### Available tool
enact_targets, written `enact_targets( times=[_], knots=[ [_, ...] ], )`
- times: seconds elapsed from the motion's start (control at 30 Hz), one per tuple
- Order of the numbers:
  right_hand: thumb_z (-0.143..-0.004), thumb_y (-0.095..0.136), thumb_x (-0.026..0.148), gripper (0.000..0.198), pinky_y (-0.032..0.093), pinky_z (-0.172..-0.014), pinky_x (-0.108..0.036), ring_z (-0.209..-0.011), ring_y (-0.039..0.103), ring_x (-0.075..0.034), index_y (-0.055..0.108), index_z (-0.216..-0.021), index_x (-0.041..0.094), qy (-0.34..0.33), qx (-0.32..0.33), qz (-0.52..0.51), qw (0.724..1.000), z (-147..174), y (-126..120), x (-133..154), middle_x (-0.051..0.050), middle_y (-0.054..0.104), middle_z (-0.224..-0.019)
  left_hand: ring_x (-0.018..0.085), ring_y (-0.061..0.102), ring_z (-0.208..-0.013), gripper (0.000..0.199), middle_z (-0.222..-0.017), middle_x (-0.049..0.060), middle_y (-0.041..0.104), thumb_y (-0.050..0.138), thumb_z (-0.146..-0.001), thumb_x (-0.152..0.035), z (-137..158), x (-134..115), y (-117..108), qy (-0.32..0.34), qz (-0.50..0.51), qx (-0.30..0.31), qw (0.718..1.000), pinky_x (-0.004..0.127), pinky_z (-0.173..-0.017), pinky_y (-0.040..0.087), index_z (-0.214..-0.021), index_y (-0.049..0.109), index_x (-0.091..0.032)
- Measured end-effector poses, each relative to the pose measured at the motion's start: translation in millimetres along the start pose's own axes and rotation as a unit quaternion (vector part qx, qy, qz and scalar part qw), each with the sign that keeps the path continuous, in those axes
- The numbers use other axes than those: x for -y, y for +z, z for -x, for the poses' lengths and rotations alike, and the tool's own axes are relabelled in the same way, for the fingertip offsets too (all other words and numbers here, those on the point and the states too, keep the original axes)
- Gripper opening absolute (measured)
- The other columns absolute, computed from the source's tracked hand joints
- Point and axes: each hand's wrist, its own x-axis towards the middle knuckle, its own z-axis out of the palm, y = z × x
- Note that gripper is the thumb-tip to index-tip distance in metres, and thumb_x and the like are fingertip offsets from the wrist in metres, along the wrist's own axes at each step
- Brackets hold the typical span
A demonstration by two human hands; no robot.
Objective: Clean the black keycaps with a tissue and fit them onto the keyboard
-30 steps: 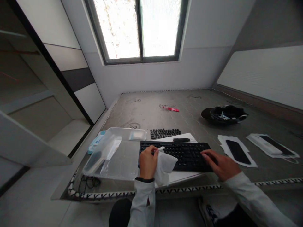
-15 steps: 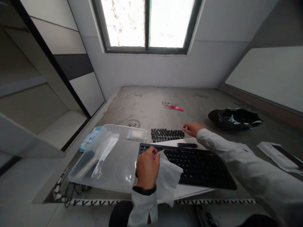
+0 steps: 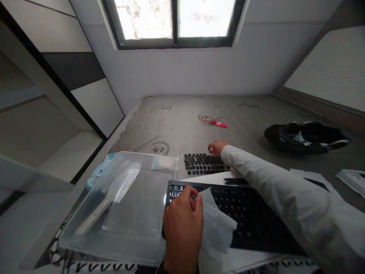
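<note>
A black keyboard (image 3: 245,213) lies in front of me, with its keycaps off over much of its surface. My left hand (image 3: 184,217) is over its left end, fingers curled and closed on a thin white wipe (image 3: 218,224) that drapes across the keys to the right. Behind the keyboard, rows of loose black keycaps (image 3: 203,163) are laid out on the mattress. At their back edge is my right hand (image 3: 218,147), its fingers bent together; whatever they pinch is too small to make out. A long black strip (image 3: 235,181) rests between keyboard and sleeve.
To the left stands a translucent plastic bin (image 3: 134,220) with a white packet inside, beside a blue wipes pack (image 3: 99,171). A red-handled tool (image 3: 216,123) lies farther back on the mattress (image 3: 182,133). At right are a black cap-like item (image 3: 310,137) and a white packet (image 3: 353,180).
My right hand has moved left, from the right end of the keycap rows to their back edge. My left hand stays at the keyboard with the wipe. The camera view has shifted closer.
</note>
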Motion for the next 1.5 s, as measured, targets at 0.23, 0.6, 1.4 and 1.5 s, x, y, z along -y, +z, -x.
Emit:
enact_targets(
  times=[0.23,0.6,1.4,1.5],
  knots=[
    [-0.080,0.060,0.033,0.024,0.047,-0.077,-0.032,-0.094,0.063,-0.024,0.070,-0.102,0.029,-0.030,0.011,-0.002,0.999,-35,21,4,-0.009,0.069,-0.108,0.016,0.058,-0.056,0.009,-0.061,-0.003,0.063,0.056,-0.083,-0.034,-3,2,5,-0.013,0.007,0.018,1.000,0.025,-0.052,0.024,-0.079,0.060,-0.028],
    [-0.075,0.067,0.032,0.020,0.046,-0.075,-0.031,-0.088,0.066,-0.023,0.073,-0.094,0.031,-0.061,0.026,0.005,0.998,-53,33,6,-0.005,0.072,-0.098,0.017,0.058,-0.057,0.008,-0.060,-0.004,0.061,0.055,-0.083,-0.035,-8,5,6,-0.031,0.001,0.038,0.999,0.025,-0.052,0.023,-0.078,0.060,-0.030],
    [-0.085,0.057,0.025,0.015,0.039,-0.077,-0.031,-0.083,0.067,-0.022,0.065,-0.096,0.020,-0.043,-0.098,0.006,0.994,97,-36,-33,-0.010,0.073,-0.092,0.018,0.065,-0.067,0.020,-0.074,0.002,0.066,0.034,-0.095,-0.032,2,10,1,0.062,-0.078,0.000,0.995,0.023,-0.058,0.037,-0.091,0.051,-0.022],
    [-0.085,0.057,0.026,0.015,0.039,-0.076,-0.031,-0.077,0.067,-0.023,0.066,-0.096,0.020,-0.036,-0.121,-0.004,0.992,144,-54,-28,-0.009,0.074,-0.084,0.018,0.066,-0.070,0.021,-0.074,0.002,0.067,0.034,-0.095,-0.032,10,3,0,0.078,-0.070,-0.009,0.994,0.022,-0.059,0.038,-0.091,0.051,-0.022]
  ],
)
